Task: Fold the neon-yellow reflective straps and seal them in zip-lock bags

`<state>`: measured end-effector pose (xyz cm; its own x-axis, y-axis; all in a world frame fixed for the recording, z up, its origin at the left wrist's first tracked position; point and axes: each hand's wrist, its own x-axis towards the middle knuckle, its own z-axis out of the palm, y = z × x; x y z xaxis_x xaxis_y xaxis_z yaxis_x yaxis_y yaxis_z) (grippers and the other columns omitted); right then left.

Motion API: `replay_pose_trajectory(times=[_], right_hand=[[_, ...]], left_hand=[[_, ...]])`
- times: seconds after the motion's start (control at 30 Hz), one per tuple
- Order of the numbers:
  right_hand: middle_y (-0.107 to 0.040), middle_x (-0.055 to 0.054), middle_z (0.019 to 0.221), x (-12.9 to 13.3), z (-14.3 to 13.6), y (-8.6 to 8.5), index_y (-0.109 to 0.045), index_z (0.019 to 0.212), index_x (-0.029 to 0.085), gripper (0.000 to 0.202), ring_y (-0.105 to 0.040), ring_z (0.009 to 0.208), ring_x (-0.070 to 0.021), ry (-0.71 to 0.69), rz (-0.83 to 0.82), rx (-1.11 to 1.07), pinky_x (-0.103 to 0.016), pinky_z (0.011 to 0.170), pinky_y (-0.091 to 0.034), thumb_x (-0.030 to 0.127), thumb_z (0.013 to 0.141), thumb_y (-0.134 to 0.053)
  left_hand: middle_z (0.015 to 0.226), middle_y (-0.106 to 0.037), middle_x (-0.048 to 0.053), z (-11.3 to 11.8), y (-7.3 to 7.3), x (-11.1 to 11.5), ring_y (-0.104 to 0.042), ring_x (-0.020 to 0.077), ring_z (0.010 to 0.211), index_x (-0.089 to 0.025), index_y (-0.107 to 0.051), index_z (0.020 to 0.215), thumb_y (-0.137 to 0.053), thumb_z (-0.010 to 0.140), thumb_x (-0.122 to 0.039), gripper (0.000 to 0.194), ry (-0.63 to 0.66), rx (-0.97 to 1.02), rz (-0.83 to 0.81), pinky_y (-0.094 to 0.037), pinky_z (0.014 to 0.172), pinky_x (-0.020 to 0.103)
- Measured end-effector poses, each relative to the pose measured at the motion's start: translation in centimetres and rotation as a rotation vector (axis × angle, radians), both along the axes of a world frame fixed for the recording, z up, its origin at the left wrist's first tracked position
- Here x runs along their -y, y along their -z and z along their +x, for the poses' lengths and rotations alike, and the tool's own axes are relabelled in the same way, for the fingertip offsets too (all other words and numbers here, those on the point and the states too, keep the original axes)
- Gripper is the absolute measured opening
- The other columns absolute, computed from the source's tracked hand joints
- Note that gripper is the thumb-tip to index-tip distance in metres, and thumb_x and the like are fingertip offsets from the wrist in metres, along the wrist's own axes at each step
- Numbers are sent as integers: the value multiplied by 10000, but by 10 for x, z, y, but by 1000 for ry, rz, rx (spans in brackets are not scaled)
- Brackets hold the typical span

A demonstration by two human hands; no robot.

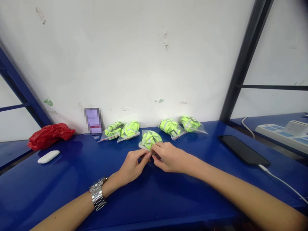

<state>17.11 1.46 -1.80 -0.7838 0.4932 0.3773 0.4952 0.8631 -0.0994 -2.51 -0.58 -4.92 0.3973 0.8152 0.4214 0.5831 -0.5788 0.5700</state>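
A clear zip bag (150,138) with folded neon-yellow, grey-striped fabric inside lies at the middle of the blue table. My left hand (134,164) pinches the near edge of this bag between thumb and fingers. Close beside it, my right hand (168,156) is closed on the same edge, with its fingertips partly covering the bag's corner. Behind the hands rest more such bags: two to the left, including a zip bag (130,129), and two to the right, including a zip bag (171,127).
On the left lie a crumpled red plastic bag (51,135) and a white case (48,157). A pixelated phone-like object (93,121) leans on the wall. At right, a black phone (243,149) is plugged into a white cable (281,178), near a power strip (284,134).
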Motion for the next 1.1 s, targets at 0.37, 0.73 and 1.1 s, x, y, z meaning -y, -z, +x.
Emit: replay_pose_trajectory(times=[0.37, 0.73, 1.1], right_hand=[[-565, 11, 680, -21, 5, -5, -518, 777, 162, 145, -498, 612, -96, -231, -286, -163, -209, 601, -351, 93, 892, -464], [-532, 8, 653, -12, -3, 6, -504, 735, 160, 119, -430, 557, -97, -111, -80, -158, -222, 546, -294, 105, 837, -480], [-575, -43, 728, -32, 14, -9, -550, 832, 146, 146, -490, 612, -138, 351, 191, -152, -261, 574, -292, 175, 885, -417]], left_hand=[[756, -654, 5, -4, 3, -3, -592, 124, 704, -166, -630, 832, -414, 968, -340, 309, 9, 10, 5, -424, 691, 218], [670, -582, -9, 1, -1, 1, -503, 107, 618, -158, -584, 738, -415, 935, -341, 318, -71, -4, -6, -365, 585, 213], [476, -276, -67, -1, 0, 5, -254, 65, 468, -177, -314, 508, -436, 784, -230, 307, -180, -95, 22, -210, 490, 230]])
